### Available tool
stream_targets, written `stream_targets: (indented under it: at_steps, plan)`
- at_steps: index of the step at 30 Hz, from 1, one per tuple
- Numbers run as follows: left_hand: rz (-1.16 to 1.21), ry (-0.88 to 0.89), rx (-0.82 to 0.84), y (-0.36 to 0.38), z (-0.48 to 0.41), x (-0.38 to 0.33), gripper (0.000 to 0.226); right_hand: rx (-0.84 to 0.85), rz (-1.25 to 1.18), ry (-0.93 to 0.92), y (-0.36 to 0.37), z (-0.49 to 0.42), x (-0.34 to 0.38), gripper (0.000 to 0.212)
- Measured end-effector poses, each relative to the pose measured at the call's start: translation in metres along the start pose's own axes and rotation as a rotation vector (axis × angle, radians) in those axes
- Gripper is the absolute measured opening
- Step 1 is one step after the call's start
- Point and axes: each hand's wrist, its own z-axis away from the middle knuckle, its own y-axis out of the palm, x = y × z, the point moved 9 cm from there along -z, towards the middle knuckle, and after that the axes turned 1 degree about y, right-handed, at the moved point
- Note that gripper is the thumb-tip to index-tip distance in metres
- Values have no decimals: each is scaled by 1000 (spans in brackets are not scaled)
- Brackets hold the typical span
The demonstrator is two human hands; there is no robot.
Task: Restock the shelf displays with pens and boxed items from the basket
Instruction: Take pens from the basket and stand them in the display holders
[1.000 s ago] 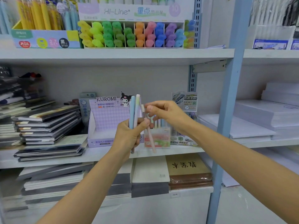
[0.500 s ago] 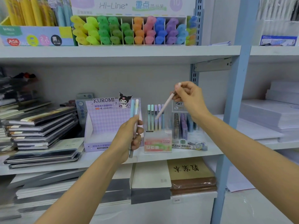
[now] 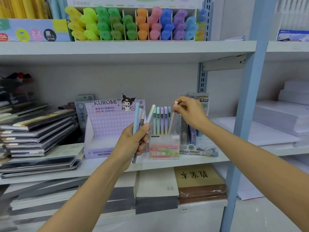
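While left hand (image 3: 132,144) grips spare pens (image 3: 136,114) | right hand (image 3: 190,113) pinches pink pen (image 3: 172,121) high to aim tip into box (image 3: 164,148)

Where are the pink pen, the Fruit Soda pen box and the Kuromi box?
pink pen (image 3: 171,123): head view, mid barrel.
Fruit Soda pen box (image 3: 164,149): head view, front label.
Kuromi box (image 3: 108,124): head view, purple back panel.

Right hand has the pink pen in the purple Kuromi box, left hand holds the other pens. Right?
No: in the head view the right hand holds the pale pink pen inside the clear plastic Fruit Soda holder. Left hand holds the other pens.
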Motion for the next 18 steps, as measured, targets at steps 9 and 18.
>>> stream_targets:
  at_steps: [9,18]
  plan:
    - [-5,-23,6,-2,-1,9,28,-16,25,-28,4,-1,6,9]
    - [-3,-36,-7,-2,-1,11,25,-67,217,-55,12,0,3,10]
